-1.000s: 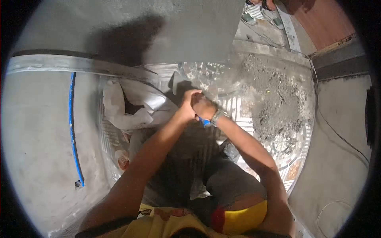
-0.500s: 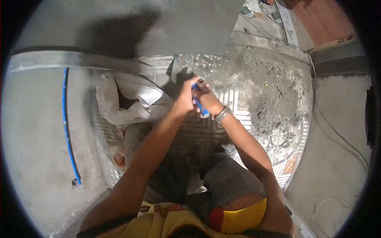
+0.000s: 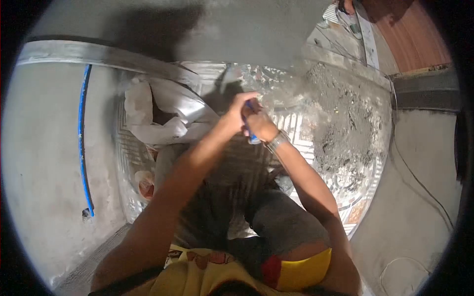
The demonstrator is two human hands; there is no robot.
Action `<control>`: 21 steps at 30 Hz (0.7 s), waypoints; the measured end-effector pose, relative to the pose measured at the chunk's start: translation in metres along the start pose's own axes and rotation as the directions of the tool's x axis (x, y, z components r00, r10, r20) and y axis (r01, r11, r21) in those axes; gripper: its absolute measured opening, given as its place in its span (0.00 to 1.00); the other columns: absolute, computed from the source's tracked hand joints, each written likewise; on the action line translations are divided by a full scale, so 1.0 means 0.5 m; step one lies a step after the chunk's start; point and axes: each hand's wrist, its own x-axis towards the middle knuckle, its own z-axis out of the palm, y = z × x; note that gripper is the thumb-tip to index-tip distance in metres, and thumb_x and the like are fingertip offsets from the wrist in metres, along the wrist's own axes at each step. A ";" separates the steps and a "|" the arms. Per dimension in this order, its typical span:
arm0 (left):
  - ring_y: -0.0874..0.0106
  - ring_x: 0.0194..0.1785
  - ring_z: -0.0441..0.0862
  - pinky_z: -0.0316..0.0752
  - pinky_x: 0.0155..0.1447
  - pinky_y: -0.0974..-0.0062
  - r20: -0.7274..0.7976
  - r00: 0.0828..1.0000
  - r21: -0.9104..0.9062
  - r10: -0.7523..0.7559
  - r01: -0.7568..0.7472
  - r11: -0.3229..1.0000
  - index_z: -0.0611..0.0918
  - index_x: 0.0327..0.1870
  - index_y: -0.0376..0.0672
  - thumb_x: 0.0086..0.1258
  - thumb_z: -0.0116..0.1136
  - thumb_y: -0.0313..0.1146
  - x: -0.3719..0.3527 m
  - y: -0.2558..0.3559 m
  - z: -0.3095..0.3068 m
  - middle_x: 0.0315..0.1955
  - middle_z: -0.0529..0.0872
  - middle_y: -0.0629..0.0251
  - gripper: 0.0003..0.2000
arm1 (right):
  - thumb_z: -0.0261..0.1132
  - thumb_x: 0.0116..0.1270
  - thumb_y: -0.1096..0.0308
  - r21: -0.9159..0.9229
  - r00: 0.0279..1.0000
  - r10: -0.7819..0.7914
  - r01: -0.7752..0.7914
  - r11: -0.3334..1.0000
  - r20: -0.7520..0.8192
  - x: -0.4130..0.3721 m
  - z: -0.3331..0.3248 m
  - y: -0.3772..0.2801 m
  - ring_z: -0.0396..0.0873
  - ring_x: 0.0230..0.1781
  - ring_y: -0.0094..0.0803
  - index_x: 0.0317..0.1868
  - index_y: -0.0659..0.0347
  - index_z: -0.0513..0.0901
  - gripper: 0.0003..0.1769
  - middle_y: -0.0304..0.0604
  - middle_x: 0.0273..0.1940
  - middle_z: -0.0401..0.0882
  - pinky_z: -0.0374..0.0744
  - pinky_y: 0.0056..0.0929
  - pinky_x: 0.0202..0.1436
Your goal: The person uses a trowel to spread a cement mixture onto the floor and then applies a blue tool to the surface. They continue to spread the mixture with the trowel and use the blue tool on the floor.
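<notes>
My left hand (image 3: 238, 114) and my right hand (image 3: 260, 124) are together near the middle of the view, both closed around a blue cylindrical object (image 3: 254, 140). Its lower end shows beneath my fingers; most of it is hidden by them. A metal watch (image 3: 277, 140) is on my right wrist. Left of my hands lies a crumpled white sack (image 3: 140, 106) with a dark opening.
Grey rubble and mortar (image 3: 340, 123) lie on the patterned floor at the right. A blue pipe (image 3: 81, 133) runs along the left wall. A cable (image 3: 414, 172) hangs at the right. A person's foot (image 3: 348, 19) shows at the top right.
The view has shifted slightly, so the pipe and rubble appear displaced. My hands stay on the blue object; my left hand covers more of its upper end.
</notes>
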 end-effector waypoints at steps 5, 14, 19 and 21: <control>0.69 0.25 0.76 0.71 0.19 0.74 0.134 0.946 -0.022 -0.295 0.301 0.953 0.70 0.49 0.48 0.61 0.55 0.40 0.006 -0.017 0.021 0.35 0.76 0.58 0.17 | 0.49 0.67 0.68 -0.020 0.996 -0.091 0.091 0.996 -0.012 -0.012 -0.034 0.020 0.73 0.15 0.28 0.45 0.66 0.69 0.11 0.43 0.24 0.73 0.74 0.28 0.15; 0.72 0.14 0.70 0.62 0.13 0.73 0.057 0.822 -0.090 -0.567 0.570 0.817 0.77 0.27 0.46 0.57 0.50 0.59 0.027 0.012 0.024 0.17 0.77 0.65 0.22 | 0.47 0.69 0.63 0.427 0.997 0.081 -0.074 0.901 0.002 -0.036 -0.042 -0.045 0.71 0.14 0.26 0.43 0.60 0.69 0.10 0.39 0.22 0.71 0.70 0.23 0.11; 0.70 0.27 0.77 0.75 0.32 0.70 0.030 0.914 -0.547 -0.404 0.354 0.759 0.76 0.27 0.44 0.58 0.58 0.51 0.019 0.011 0.028 0.24 0.80 0.64 0.18 | 0.47 0.68 0.64 0.439 0.993 0.111 -0.112 0.891 0.029 -0.031 -0.009 -0.077 0.68 0.11 0.25 0.45 0.58 0.68 0.10 0.39 0.22 0.71 0.69 0.25 0.10; 0.69 0.33 0.77 0.75 0.39 0.71 0.060 0.938 -0.622 -0.340 0.302 0.722 0.74 0.32 0.42 0.57 0.61 0.45 0.017 -0.007 0.007 0.28 0.79 0.64 0.15 | 0.48 0.68 0.63 0.395 0.993 0.104 -0.120 0.911 0.062 -0.035 -0.005 -0.075 0.68 0.11 0.25 0.47 0.56 0.67 0.10 0.39 0.23 0.71 0.69 0.25 0.08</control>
